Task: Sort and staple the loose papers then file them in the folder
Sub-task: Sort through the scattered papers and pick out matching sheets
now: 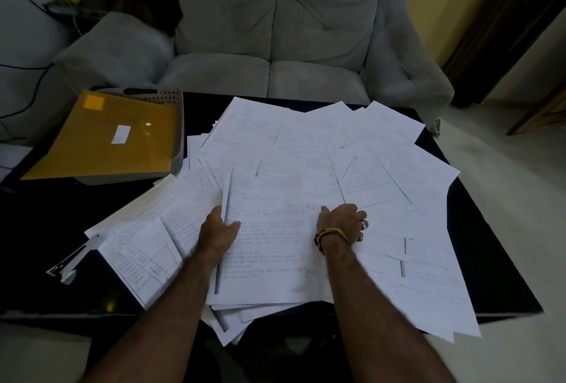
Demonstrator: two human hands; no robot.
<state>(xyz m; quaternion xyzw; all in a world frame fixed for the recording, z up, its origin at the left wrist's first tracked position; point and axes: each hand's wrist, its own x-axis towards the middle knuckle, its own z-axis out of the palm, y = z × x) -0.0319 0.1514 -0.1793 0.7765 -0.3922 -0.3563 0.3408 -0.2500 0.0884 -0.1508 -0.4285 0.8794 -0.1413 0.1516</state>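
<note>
1. I have a single view, from the camera worn on the person's head; no second view overlaps it.
2. It looks forward and steeply down onto the dark tabletop [490,260], whose near edge runs close to the bottom of the picture.
3. It sits near: both forearms enter from the bottom edge.
4. The wide lens bends the tabletop's side edges, and past the far edge I see a grey sofa [269,30].
</note>
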